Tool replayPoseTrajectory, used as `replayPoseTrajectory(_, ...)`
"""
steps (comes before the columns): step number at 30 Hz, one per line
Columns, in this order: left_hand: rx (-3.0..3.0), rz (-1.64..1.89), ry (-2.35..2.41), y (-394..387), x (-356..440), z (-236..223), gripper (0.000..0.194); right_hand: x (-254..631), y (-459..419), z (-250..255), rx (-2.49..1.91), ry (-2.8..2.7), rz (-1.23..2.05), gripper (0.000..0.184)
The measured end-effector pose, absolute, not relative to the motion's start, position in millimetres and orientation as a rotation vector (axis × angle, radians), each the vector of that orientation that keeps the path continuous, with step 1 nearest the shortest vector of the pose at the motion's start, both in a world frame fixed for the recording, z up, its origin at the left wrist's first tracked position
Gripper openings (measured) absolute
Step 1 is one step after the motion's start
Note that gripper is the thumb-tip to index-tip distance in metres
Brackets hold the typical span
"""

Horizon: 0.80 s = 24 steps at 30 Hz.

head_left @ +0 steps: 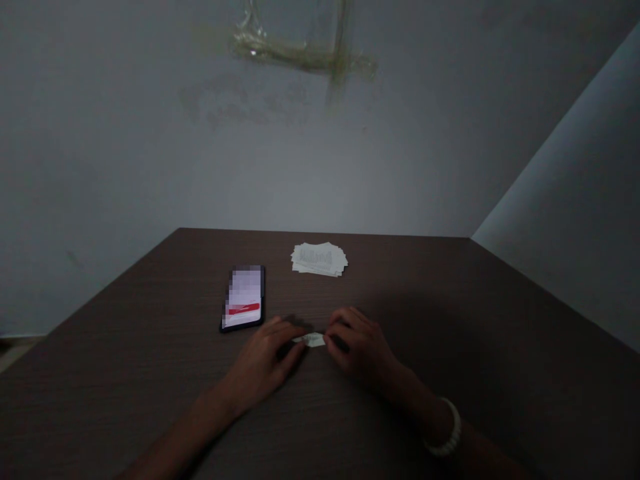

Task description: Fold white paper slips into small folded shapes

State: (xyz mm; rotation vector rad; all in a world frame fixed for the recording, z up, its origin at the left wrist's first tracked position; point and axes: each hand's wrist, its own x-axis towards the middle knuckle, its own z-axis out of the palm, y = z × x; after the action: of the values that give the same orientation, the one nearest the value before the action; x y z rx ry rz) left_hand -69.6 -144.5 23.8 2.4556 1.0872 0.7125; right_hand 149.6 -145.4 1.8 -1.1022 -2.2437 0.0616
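Note:
A small piece of white paper (314,340), with faint marks on it, lies low over the brown table between my two hands. My left hand (267,355) pinches its left end between thumb and fingers. At the right end, the thumb and curled fingers of my right hand (361,347) close on the paper. Its outer ends are partly hidden by my fingertips. Around my right wrist is a pale beaded bracelet (451,428).
A phone (244,297) with a lit screen lies left of my hands. Farther back sits a stack of printed white papers (319,259). The brown table (150,320) meets a grey wall (320,167) bearing old tape (300,59), and another wall (575,200) runs along its right side.

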Motion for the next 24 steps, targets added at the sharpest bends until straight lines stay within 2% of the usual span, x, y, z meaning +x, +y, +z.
replayPoseTrajectory(13, 2.383, 0.761, 1.077, -145.6, -67.7, 21.6, 0.021, 146.5, -148.7, 1.4, -1.082, -2.083, 0.047, 0.004)
replayPoseTrajectory(24, 2.316, 0.739, 1.274, -144.5, -67.9, 25.9, 0.022, 146.5, -150.4, 2.4, -1.065, -2.106, 0.011, 0.006)
